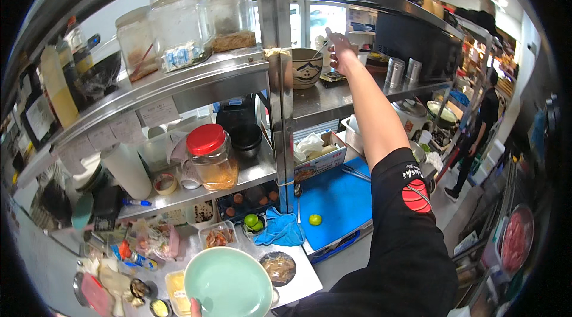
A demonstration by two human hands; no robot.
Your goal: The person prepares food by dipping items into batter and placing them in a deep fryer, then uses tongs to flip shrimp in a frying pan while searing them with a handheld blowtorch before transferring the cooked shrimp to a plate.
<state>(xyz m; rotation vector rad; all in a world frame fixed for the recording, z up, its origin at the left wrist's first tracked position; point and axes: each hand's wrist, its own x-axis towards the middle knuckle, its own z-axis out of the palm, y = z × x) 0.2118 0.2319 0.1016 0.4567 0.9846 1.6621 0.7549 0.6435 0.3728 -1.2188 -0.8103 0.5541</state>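
Observation:
At the bottom edge, the thumb of my left hand (195,308) lies on the rim of a pale green oval dish (229,283); the rest of that hand is hidden. The dish is bare inside and hangs over the worktop. My right hand (342,52) reaches up and forward to the steel shelf. It is at the thin handle (320,49) of a utensil leaning out of a patterned ceramic pot (307,69). Thumb and fingers look spread around the handle's end, but whether they grip it is unclear. The utensil's lower end is hidden in the pot.
Below lie a blue cutting board (335,203) with a lime (315,219), a blue cloth (280,227) and a wrapped bowl of food (278,268). A red-lidded jar (212,156) stands on the middle shelf. A steel post (279,93) divides the shelves. A person (480,125) stands at right.

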